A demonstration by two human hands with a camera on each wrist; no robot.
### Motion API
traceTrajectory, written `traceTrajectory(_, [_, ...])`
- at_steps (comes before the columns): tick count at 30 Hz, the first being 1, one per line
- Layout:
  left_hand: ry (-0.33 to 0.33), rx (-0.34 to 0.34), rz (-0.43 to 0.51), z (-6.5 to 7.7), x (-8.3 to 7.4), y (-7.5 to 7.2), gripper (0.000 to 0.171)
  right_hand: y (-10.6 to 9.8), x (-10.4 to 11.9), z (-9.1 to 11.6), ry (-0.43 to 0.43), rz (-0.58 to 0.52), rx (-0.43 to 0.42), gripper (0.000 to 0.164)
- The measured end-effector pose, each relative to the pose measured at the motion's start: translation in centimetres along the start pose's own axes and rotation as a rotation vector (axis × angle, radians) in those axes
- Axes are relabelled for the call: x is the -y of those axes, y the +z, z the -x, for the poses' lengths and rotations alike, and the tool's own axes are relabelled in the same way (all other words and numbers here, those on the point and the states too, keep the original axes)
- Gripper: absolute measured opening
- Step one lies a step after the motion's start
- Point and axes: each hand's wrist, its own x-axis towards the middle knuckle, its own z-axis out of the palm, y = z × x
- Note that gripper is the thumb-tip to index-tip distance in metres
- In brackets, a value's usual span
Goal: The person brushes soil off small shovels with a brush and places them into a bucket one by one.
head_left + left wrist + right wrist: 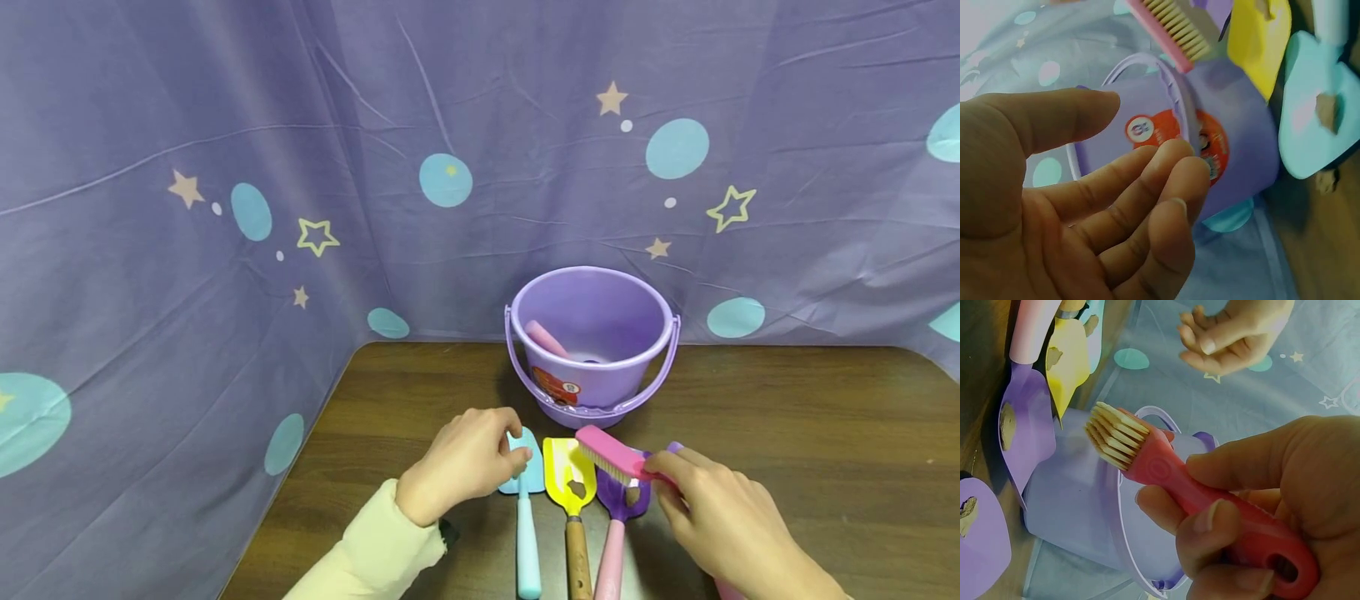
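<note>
My right hand (731, 521) grips a pink scrub brush (611, 452) by its handle, bristles downward, above the shovels. In the right wrist view the fingers and thumb wrap the brush handle (1241, 528), and the pale bristles (1116, 435) show clearly. My left hand (468, 458) hovers over the light blue shovel (528, 542), its fingers loosely bent with nothing between them. Beside that lie a yellow shovel (557, 458) with a wooden handle and a purple shovel (611, 554) with a pink handle. Brown lumps sit on the blades.
Behind the shovels stands a purple bucket (600, 387), its handle lowered in front and a pink object (546, 339) inside. Another light purple blade (985, 550) lies at the right, mostly hidden in the head view. A patterned curtain (525, 208) borders the wooden table (825, 417).
</note>
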Motion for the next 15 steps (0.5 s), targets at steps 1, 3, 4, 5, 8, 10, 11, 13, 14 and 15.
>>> traceTrajectory(1, [0.002, 0.004, 0.008, 0.2, 0.0, 0.3, 0.023, 0.0, 0.0, 0.0, -0.002, 0.001, -0.002, 0.024])
traceTrajectory(3, [-0.004, 0.019, 0.019, 0.7, 0.1, 0.9, 0.021, 0.0, 0.0, 0.0, -0.005, 0.002, -0.008, 0.024])
traceTrajectory(4, [-0.003, 0.027, 0.022, 0.9, 0.1, 1.3, 0.019, 0.0, 0.0, 0.0, -0.007, 0.003, -0.011, 0.025])
traceTrajectory(5, [-0.004, 0.036, 0.019, 1.1, 0.1, 1.7, 0.019, 0.0, 0.0, 0.0, -0.009, 0.004, -0.014, 0.025])
traceTrajectory(8, [-0.007, 0.068, 0.0, 1.6, 0.0, 2.8, 0.02, 0.0, 0.0, 0.0, -0.011, 0.005, -0.02, 0.025])
traceTrajectory(10, [-0.009, 0.078, -0.022, 1.9, -0.1, 3.5, 0.022, 0.0, 0.0, 0.0, -0.014, 0.007, -0.022, 0.025])
traceTrajectory(11, [-0.015, 0.083, -0.035, 2.0, -0.1, 3.7, 0.023, 0.0, 0.0, 0.0, -0.014, 0.006, -0.022, 0.025])
traceTrajectory(13, [-0.026, 0.079, -0.053, 2.2, -0.1, 4.1, 0.023, 0.0, 0.0, 0.0, -0.013, 0.006, -0.018, 0.025])
traceTrajectory(14, [-0.033, 0.075, -0.059, 2.3, -0.1, 4.3, 0.023, 0.0, 0.0, 0.1, -0.012, 0.006, -0.015, 0.025])
traceTrajectory(15, [-0.038, 0.068, -0.068, 2.4, 0.0, 4.4, 0.023, 0.0, 0.0, 0.1, -0.013, 0.007, -0.013, 0.025])
